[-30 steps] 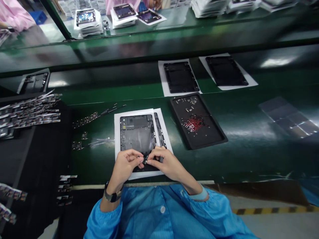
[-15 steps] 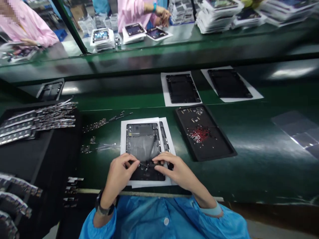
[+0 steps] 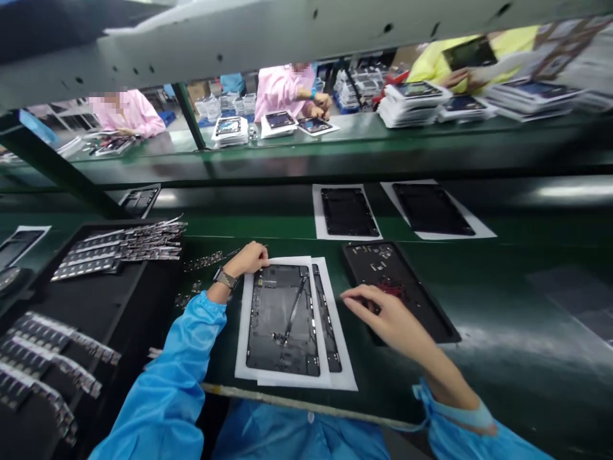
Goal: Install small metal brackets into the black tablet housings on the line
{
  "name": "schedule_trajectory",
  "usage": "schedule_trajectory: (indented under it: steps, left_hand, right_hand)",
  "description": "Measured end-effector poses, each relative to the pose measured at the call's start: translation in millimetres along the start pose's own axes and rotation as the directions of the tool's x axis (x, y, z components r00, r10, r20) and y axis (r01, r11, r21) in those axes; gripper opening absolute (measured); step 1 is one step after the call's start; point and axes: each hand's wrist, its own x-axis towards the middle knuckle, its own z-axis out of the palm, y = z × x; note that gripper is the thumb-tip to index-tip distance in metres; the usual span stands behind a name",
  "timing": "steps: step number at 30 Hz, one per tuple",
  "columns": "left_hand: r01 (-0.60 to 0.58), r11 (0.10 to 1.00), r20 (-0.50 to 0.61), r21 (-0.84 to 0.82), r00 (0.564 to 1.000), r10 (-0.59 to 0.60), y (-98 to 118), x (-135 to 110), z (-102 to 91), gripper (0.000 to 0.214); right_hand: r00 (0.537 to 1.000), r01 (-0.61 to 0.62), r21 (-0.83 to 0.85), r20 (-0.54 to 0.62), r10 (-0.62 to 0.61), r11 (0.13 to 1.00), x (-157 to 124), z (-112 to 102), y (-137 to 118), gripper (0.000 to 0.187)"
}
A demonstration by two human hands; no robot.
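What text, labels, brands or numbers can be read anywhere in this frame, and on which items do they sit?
None can be read.
Open tablet shell between the left hand and right hand: no legible marking.
Component strips on the black tray: print too small and blurred.
Stacked tablets on the far bench: screens blurred, nothing legible.

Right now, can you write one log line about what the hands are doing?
left hand: at white sheet's top corner | right hand: over black tray | tablet shell: untouched
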Motion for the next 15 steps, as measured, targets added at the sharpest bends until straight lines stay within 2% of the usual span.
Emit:
schedule_trajectory:
  steps: [3, 6, 8, 11, 15]
  left_hand:
    - [-0.047, 0.999, 0.002, 0.024, 0.999, 0.047, -1.8, -8.4, -1.4, 0.012]
    - [-0.063, 0.997, -0.014, 0.054, 0.998, 0.064, -0.1, -12.3, -2.9, 0.014]
    - [-0.063, 0.995, -0.026, 0.075, 0.998, 0.065, 2.7, -14.2, -2.3, 0.017]
    - [-0.068, 0.993, -0.055, 0.092, 0.996, 0.074, 7.3, -19.9, -0.7, 0.021]
    - [-0.085, 0.995, -0.106, 0.054, 0.990, 0.090, 10.3, -26.2, -7.9, 0.023]
  right_hand:
    - [0.999, -0.028, -0.081, -0.044, 0.025, 0.996, 24.0, -42.3, 1.1, 0.029]
    - [0.995, -0.084, -0.174, -0.067, 0.073, 0.981, 61.4, -70.7, 10.6, 0.025]
    - [0.987, -0.156, -0.261, -0.083, 0.139, 0.953, 87.0, -77.1, 21.5, 0.022]
    - [0.966, -0.256, -0.375, -0.120, 0.227, 0.891, 116.9, -72.8, 39.5, 0.016]
    - [0.949, -0.303, -0.409, -0.210, 0.234, 0.861, 140.6, -66.7, 61.9, 0.013]
